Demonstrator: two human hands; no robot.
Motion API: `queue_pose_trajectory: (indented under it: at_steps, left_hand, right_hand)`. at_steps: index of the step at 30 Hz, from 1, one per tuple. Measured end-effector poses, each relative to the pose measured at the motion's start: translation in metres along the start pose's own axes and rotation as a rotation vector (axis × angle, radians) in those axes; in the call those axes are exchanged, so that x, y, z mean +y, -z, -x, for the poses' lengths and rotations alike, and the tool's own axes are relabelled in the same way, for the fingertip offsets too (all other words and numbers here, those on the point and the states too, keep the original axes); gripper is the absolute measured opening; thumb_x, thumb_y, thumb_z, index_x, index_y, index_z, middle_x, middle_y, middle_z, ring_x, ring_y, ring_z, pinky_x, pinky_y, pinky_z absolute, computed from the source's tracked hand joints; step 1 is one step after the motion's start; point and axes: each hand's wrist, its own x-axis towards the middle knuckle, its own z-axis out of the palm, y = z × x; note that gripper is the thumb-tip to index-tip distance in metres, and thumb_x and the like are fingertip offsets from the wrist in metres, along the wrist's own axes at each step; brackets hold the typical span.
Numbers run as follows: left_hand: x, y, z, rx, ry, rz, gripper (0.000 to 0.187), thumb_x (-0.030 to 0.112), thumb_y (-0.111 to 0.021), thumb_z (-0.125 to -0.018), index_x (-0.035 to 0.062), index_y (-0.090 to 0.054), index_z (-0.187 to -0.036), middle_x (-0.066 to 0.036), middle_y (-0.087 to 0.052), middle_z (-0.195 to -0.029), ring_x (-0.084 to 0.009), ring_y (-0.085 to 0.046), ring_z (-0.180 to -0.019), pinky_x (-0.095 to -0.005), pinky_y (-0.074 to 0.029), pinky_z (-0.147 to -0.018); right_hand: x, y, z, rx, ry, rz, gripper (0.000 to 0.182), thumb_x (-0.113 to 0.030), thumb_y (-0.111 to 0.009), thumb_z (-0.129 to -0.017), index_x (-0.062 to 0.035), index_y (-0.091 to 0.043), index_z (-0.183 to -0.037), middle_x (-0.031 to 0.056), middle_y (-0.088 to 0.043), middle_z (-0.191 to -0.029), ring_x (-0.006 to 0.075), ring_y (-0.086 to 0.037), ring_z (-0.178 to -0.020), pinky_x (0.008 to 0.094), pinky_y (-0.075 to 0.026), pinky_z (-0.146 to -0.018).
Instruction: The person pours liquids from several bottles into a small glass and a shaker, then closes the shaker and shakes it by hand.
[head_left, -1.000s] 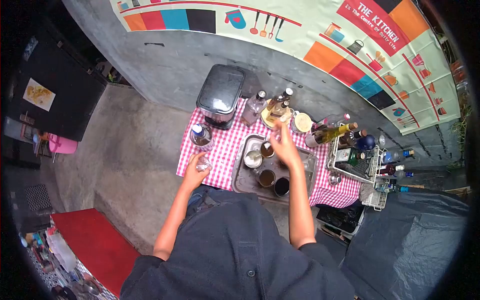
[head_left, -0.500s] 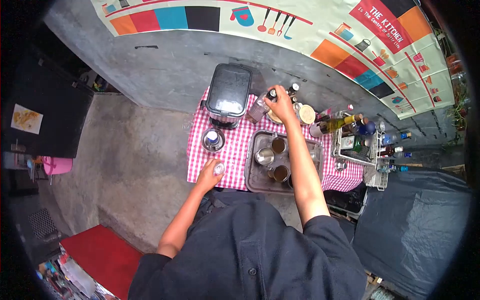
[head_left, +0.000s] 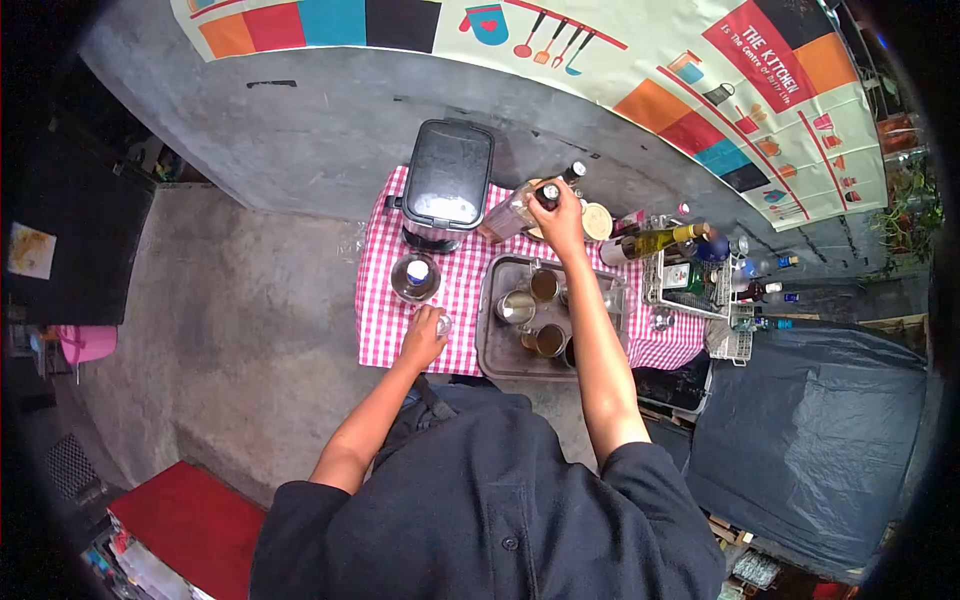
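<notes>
My left hand (head_left: 425, 338) is closed around a small clear glass (head_left: 443, 325) near the front left of the checkered tablecloth (head_left: 380, 330). Farther back, my right hand (head_left: 558, 220) has its fingers on the dark-capped neck of a clear bottle (head_left: 509, 216), which leans to the left. A round bottle with a white cap (head_left: 415, 279) stands just beyond my left hand. Under my right forearm lies a brown tray (head_left: 492, 357) with a metal cup (head_left: 516, 307) and several mugs of dark liquid (head_left: 549, 340).
A black-lidded container (head_left: 451, 175) stands at the back left. Right of the tray, a white wire basket (head_left: 690, 300) holds bottles, with a yellowish bottle (head_left: 650, 244) beside it. A red-topped surface (head_left: 190, 525) is at lower left, a dark cover (head_left: 810, 440) at right.
The view has shifted slightly right. My right hand still has the bottle by its neck, and more of the bottles behind it shows. My left hand has turned a little around the small glass.
</notes>
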Motion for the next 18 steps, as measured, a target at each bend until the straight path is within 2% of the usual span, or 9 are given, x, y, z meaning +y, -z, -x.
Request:
queue_pose_trajectory:
  at_steps: [3,5,7,10,13,16,18]
  left_hand:
    - [0.002,-0.004,-0.004,-0.012,0.011,-0.007,0.056,0.004,-0.072,-0.071,0.0032,-0.049,-0.122,-0.017,-0.048,-0.116,-0.0382,-0.048,-0.114,-0.0461,-0.044,-0.095]
    - [0.007,-0.001,-0.007,-0.030,-0.007,-0.027,0.057,0.003,-0.072,-0.071,0.0015,-0.049,-0.123,-0.018,-0.048,-0.116,-0.0382,-0.048,-0.114,-0.0456,-0.044,-0.095]
    - [0.008,-0.001,-0.009,-0.052,0.013,-0.070,0.056,0.002,-0.072,-0.071,-0.0003,-0.049,-0.122,-0.018,-0.048,-0.117,-0.0381,-0.048,-0.115,-0.0450,-0.043,-0.097]
    - [0.011,-0.002,-0.009,-0.040,0.032,-0.086,0.061,0.002,-0.072,-0.071,-0.0003,-0.045,-0.126,-0.019,-0.047,-0.119,-0.0390,-0.047,-0.116,-0.0446,-0.043,-0.098]
    - [0.015,0.000,-0.008,-0.024,0.053,-0.107,0.068,0.003,-0.074,-0.070,0.0004,-0.041,-0.130,-0.021,-0.047,-0.120,-0.0400,-0.047,-0.117,-0.0447,-0.043,-0.099]
    - [0.020,0.001,-0.005,0.002,0.088,-0.149,0.073,0.005,-0.076,-0.069,0.0000,-0.040,-0.132,-0.022,-0.045,-0.122,-0.0424,-0.046,-0.117,-0.0467,-0.042,-0.099]
    - [0.020,0.003,-0.003,0.010,0.079,-0.149,0.074,0.006,-0.076,-0.069,0.0001,-0.039,-0.133,-0.022,-0.045,-0.123,-0.0427,-0.046,-0.116,-0.0470,-0.042,-0.099]
  right_hand:
    - [-0.014,0.024,-0.001,0.021,0.042,-0.005,0.021,-0.014,-0.073,-0.077,0.0001,-0.060,-0.086,0.0103,-0.061,-0.079,0.0190,-0.060,-0.071,0.0313,-0.048,-0.067]
    - [-0.038,0.044,0.002,0.025,-0.017,-0.119,0.019,-0.013,-0.073,-0.077,-0.0005,-0.060,-0.084,0.0072,-0.060,-0.078,0.0139,-0.058,-0.071,0.0287,-0.046,-0.065]
    - [-0.053,0.066,0.008,0.029,-0.061,-0.072,0.018,-0.012,-0.074,-0.077,-0.0018,-0.060,-0.083,0.0024,-0.058,-0.075,0.0089,-0.053,-0.067,0.0250,-0.044,-0.062]
    - [-0.061,0.095,0.022,0.052,-0.121,-0.230,0.016,-0.010,-0.074,-0.081,-0.0020,-0.061,-0.087,-0.0009,-0.059,-0.072,0.0055,-0.052,-0.065,0.0229,-0.044,-0.060]
    - [-0.064,0.124,0.036,0.129,-0.136,-0.457,0.012,-0.005,-0.071,-0.084,-0.0036,-0.060,-0.090,-0.0011,-0.060,-0.080,0.0051,-0.055,-0.072,0.0211,-0.045,-0.066]
    - [-0.064,0.147,0.047,0.212,-0.106,-0.612,0.012,-0.005,-0.070,-0.083,-0.0053,-0.059,-0.088,-0.0015,-0.056,-0.085,0.0061,-0.051,-0.076,0.0214,-0.042,-0.073]
    - [-0.053,0.161,0.057,0.220,-0.126,-0.685,0.013,-0.008,-0.071,-0.081,-0.0054,-0.060,-0.088,-0.0008,-0.055,-0.088,0.0074,-0.050,-0.076,0.0225,-0.041,-0.071]
